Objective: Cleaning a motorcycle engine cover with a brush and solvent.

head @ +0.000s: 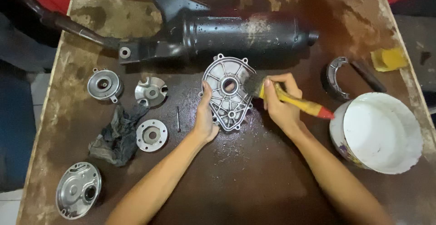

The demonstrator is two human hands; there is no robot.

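Centre of the frame: your left hand (205, 118) grips the left edge of the metal cover (228, 92), fingers closed on it, holding it flat on the wet brown table (254, 175). Your right hand (280, 100) is clamped around the yellow-handled brush (290, 100), bristles touching the cover's right side. The black muffler (218, 36) lies just above it. White bucket (381, 132) at right; dark rag (117, 134) and small round metal parts (152, 135) at left.
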